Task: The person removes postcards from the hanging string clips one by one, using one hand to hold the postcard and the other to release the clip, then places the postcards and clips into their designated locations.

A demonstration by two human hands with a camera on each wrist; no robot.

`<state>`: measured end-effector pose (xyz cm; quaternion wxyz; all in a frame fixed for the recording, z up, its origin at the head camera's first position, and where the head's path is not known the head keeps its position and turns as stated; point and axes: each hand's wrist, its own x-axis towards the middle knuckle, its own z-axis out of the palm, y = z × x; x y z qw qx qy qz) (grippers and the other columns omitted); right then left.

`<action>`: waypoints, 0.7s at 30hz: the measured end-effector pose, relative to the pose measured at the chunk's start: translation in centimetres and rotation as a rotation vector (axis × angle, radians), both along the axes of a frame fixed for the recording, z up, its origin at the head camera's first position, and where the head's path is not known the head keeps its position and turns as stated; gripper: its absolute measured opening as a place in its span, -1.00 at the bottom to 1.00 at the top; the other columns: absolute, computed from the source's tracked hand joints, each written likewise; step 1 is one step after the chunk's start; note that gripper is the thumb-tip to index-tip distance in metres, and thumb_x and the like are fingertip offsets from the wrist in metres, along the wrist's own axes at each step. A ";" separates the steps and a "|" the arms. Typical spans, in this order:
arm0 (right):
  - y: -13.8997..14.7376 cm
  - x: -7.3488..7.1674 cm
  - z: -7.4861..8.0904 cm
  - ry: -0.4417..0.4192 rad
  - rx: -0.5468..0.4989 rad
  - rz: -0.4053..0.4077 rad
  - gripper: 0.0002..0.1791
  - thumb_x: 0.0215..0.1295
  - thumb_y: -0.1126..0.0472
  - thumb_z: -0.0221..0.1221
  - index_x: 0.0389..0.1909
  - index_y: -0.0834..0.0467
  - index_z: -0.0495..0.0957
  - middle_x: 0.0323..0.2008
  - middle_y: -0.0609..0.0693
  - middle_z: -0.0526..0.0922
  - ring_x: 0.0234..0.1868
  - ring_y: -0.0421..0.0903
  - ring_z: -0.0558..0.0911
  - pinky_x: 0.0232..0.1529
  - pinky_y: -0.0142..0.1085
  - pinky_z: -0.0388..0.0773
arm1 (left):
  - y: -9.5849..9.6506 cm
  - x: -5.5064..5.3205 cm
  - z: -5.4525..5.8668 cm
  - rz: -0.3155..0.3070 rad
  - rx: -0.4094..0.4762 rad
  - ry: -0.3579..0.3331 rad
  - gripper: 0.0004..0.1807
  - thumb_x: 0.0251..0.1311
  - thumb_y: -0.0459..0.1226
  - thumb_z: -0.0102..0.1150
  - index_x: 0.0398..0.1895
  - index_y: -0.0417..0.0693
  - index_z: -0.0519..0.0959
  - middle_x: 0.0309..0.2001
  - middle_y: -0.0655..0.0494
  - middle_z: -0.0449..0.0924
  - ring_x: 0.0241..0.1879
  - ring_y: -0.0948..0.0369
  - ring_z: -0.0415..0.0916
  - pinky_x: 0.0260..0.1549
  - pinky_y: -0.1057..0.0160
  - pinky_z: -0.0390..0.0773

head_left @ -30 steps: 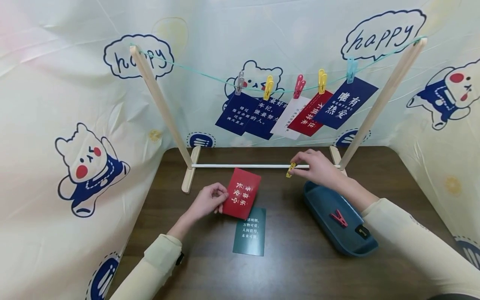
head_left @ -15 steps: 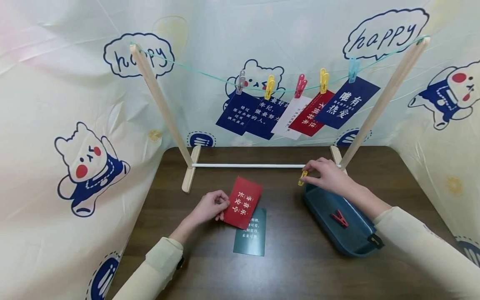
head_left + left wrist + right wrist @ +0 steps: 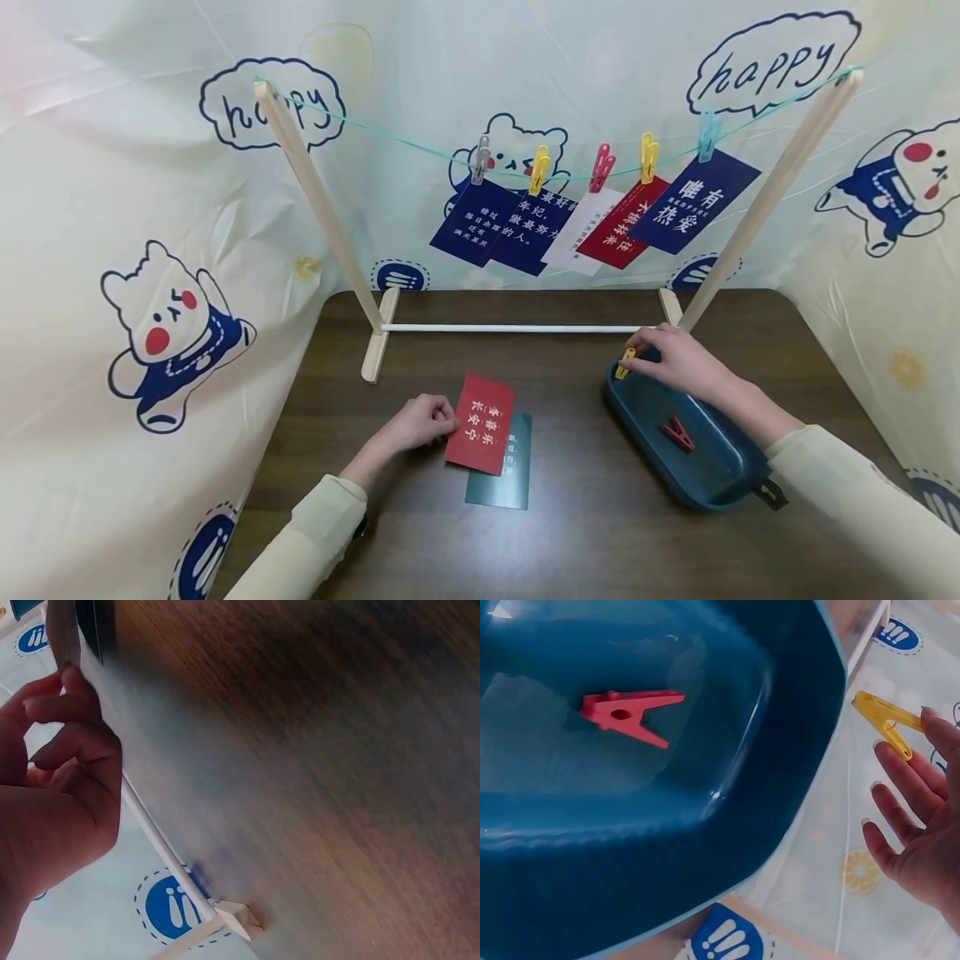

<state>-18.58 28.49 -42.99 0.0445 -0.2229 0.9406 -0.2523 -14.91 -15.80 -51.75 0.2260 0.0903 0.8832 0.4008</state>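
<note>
My left hand pinches the left edge of a red card with white characters, held above the table. Under it, partly covered, a dark green card lies on the wood. Over the far end of a blue tray, my right hand pinches a yellow clothespin between thumb and fingers. In the right wrist view the yellow clothespin is held by its handle ends, above the rim. A red clothespin lies inside the tray. The left wrist view shows the card only edge-on.
Behind the hands stands a wooden frame with a left post, a right post and a white crossbar. Along its green string hang several cards on clothespins, including a blue card at the right.
My right hand has moved right and toward me with the yellow clothespin, from beside the crossbar to over the tray. My left hand has lowered the red card, covering more of the green one.
</note>
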 end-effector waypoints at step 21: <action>1.6 0.2 -2.3 -0.070 0.086 0.029 -0.64 0.33 0.08 0.42 -0.04 0.26 0.68 -0.28 -0.03 0.73 -0.32 -0.14 0.63 -0.30 -0.32 0.62 | 0.2 1.1 0.1 -0.129 -0.016 -0.118 -0.69 0.36 -0.23 0.35 -0.56 -0.17 0.67 -0.62 0.09 0.66 -0.71 0.27 0.50 -0.62 0.33 0.44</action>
